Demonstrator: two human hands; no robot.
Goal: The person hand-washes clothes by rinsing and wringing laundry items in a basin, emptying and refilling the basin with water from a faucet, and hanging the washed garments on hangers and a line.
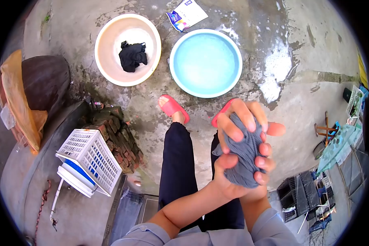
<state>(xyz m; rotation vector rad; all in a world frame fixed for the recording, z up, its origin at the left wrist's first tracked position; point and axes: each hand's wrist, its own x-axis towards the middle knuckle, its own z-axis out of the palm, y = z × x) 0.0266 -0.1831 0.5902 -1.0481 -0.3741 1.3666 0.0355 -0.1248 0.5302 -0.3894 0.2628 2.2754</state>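
A bunched grey cloth (244, 153) is squeezed between my two hands, above my right leg. My left hand (229, 164) and my right hand (266, 164) overlap at the wrists, with fingers wrapped round the cloth from both sides and over its top. Beyond my feet stands a light blue basin (206, 63) with bluish liquid in it. To its left, a pale basin (104, 53) holds a crumpled black cloth (132, 56) on its bottom.
A detergent packet (188, 15) lies behind the blue basin. White foam (276, 67) spreads on the wet concrete at right. At left are a white basket (96, 153), stacked bricks (121, 141) and a dark round vessel (47, 82). Black crates (299, 190) stand at lower right.
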